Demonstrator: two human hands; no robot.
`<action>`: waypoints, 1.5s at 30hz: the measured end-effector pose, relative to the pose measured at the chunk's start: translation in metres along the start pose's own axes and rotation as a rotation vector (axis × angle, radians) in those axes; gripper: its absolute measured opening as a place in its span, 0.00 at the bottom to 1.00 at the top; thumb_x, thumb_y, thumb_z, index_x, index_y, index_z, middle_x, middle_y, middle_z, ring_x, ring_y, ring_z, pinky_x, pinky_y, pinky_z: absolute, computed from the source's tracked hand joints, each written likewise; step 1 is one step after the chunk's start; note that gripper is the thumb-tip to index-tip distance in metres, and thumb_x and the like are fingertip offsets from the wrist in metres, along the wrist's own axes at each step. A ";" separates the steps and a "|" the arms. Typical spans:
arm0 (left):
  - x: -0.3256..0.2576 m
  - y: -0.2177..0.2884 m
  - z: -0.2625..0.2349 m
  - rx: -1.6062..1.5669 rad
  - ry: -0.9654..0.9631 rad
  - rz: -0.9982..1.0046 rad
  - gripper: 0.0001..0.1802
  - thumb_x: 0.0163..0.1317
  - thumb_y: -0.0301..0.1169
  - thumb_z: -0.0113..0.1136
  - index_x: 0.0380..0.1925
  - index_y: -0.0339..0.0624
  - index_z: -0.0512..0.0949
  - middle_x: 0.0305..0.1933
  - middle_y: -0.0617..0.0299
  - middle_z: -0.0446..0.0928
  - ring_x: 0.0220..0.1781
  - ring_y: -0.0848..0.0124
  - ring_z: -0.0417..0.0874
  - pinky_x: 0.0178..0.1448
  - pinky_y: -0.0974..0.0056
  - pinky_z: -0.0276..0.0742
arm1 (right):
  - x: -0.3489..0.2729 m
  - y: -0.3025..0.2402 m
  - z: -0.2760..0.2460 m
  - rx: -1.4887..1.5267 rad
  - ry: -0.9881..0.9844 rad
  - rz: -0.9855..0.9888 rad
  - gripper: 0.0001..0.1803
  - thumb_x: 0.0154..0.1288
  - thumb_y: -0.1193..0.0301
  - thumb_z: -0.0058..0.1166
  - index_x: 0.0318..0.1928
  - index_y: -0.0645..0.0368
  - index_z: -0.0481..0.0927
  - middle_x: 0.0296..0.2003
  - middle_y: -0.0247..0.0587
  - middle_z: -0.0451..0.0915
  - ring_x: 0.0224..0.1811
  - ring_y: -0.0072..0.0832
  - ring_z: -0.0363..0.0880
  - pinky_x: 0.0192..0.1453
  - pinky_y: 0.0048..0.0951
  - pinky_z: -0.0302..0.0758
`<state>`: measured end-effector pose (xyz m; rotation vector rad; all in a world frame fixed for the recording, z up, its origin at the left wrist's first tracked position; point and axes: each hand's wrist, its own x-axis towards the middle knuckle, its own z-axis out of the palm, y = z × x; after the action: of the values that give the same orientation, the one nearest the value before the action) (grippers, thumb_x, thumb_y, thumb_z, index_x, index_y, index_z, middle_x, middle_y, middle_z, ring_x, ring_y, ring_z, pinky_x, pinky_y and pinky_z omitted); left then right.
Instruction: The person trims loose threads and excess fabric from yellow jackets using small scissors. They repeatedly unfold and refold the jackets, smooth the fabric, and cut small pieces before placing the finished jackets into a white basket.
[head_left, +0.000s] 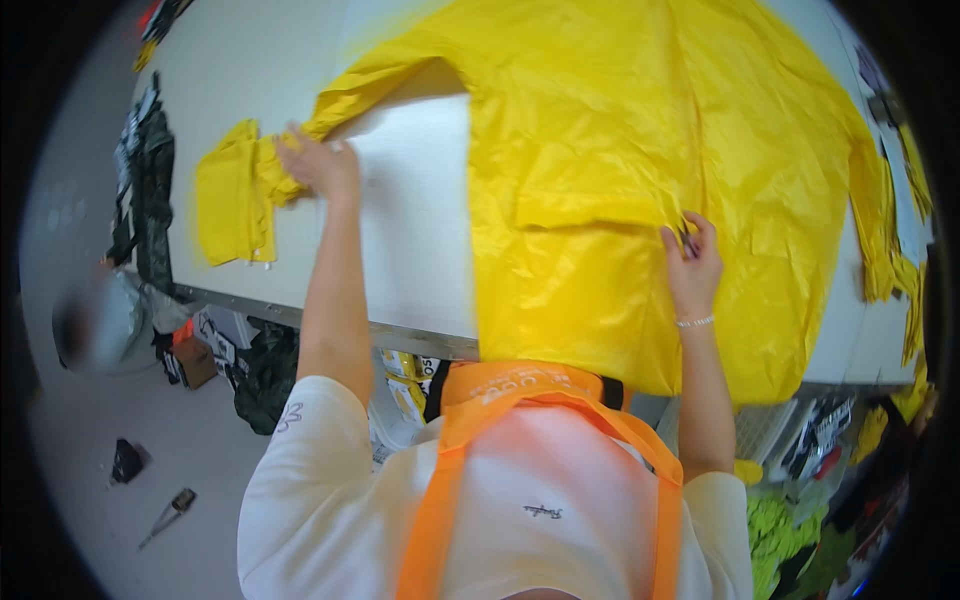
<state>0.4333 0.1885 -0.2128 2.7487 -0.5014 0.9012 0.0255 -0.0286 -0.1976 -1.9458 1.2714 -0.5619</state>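
Observation:
A shiny yellow raincoat [590, 130] lies spread over the pale table, its lower hem hanging past the near edge. My left hand [322, 168], a little blurred, is closed on the cuff end of its left-side sleeve. Just left of that hand lies a folded yellow piece [228, 195] of similar material. My right hand [693, 265] is over the coat's front, beside the centre opening and a pocket flap [580, 210]. Its fingers are closed round small dark scissors [687, 240], whose blades are hard to make out.
Dark garments [152, 190] hang over the table's left end. More yellow pieces [885, 240] lie at the right end. Beneath the table are bins with bagged goods [405, 390] and a lime-green heap [780, 530]. A brown box [190, 362] stands on the floor at left.

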 end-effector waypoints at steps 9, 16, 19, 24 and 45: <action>0.016 -0.169 0.030 -0.706 -0.340 -0.740 0.26 0.44 0.34 0.71 0.42 0.33 0.73 0.40 0.56 0.74 0.44 0.67 0.73 0.48 0.68 0.69 | 0.027 -0.029 0.038 -0.446 -0.470 -0.082 0.10 0.61 0.71 0.53 0.42 0.61 0.80 0.18 0.40 0.75 0.24 0.18 0.73 0.26 0.23 0.67; -0.075 0.025 -0.176 -0.883 0.036 0.083 0.14 0.38 0.20 0.63 0.25 0.43 0.70 0.33 0.56 0.71 0.40 0.56 0.70 0.44 0.58 0.65 | -0.037 -0.177 0.043 0.638 -0.583 -0.147 0.18 0.61 0.75 0.53 0.52 0.65 0.73 0.42 0.36 0.79 0.28 0.14 0.72 0.30 0.15 0.67; -0.134 0.046 -0.222 -1.058 -0.152 0.276 0.14 0.39 0.25 0.65 0.28 0.44 0.72 0.39 0.55 0.71 0.43 0.56 0.71 0.47 0.58 0.65 | -0.059 -0.190 0.040 0.605 -0.648 -0.174 0.17 0.61 0.73 0.53 0.50 0.64 0.73 0.42 0.34 0.79 0.23 0.10 0.61 0.25 0.13 0.60; -0.159 0.025 -0.227 -1.371 -0.366 0.061 0.25 0.48 0.37 0.66 0.44 0.41 0.70 0.43 0.58 0.71 0.46 0.63 0.71 0.51 0.61 0.65 | -0.084 -0.127 0.025 1.013 -0.597 0.109 0.13 0.64 0.72 0.48 0.47 0.64 0.74 0.40 0.34 0.79 0.33 0.17 0.74 0.38 0.17 0.71; -0.136 0.025 -0.225 -1.359 -0.808 0.314 0.14 0.46 0.27 0.68 0.30 0.37 0.73 0.30 0.66 0.75 0.32 0.80 0.73 0.37 0.75 0.68 | -0.125 -0.132 0.013 0.300 -0.490 -0.554 0.08 0.58 0.79 0.50 0.40 0.64 0.75 0.28 0.36 0.75 0.23 0.19 0.66 0.29 0.21 0.67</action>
<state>0.2006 0.2662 -0.1147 1.5945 -1.1242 -0.5114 0.0600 0.1211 -0.1001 -1.9996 0.3189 -0.4623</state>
